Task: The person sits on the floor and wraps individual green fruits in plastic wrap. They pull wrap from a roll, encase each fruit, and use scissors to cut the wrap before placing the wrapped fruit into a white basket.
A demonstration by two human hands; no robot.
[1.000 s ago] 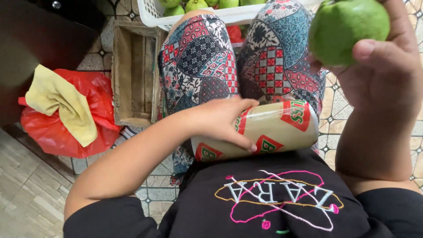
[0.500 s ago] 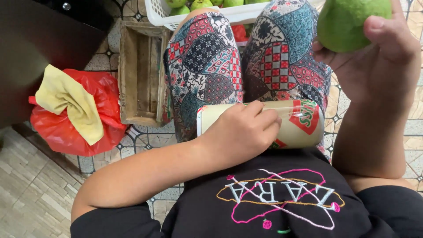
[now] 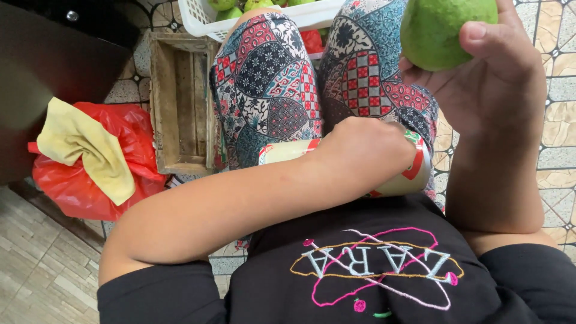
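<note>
Wooden crate (image 3: pixel 180 108), red bag (image 3: pixel 78 180) w/ yellow cloth (image 3: pixel 90 147)

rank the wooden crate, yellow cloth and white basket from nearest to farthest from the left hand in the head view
Measured from the left hand, which rests on the roll in the lap:
1. White basket, ahead past the knees, top of the view.
2. Wooden crate, on the floor at the left; close to the basket's distance, hard to separate.
3. Yellow cloth, far left on the red bag.

The fruit (image 3: pixel 447 27) looked matt and pebbly, the crate (image 3: pixel 180 102) rough wood, the red bag (image 3: pixel 78 180) glossy plastic.
</note>
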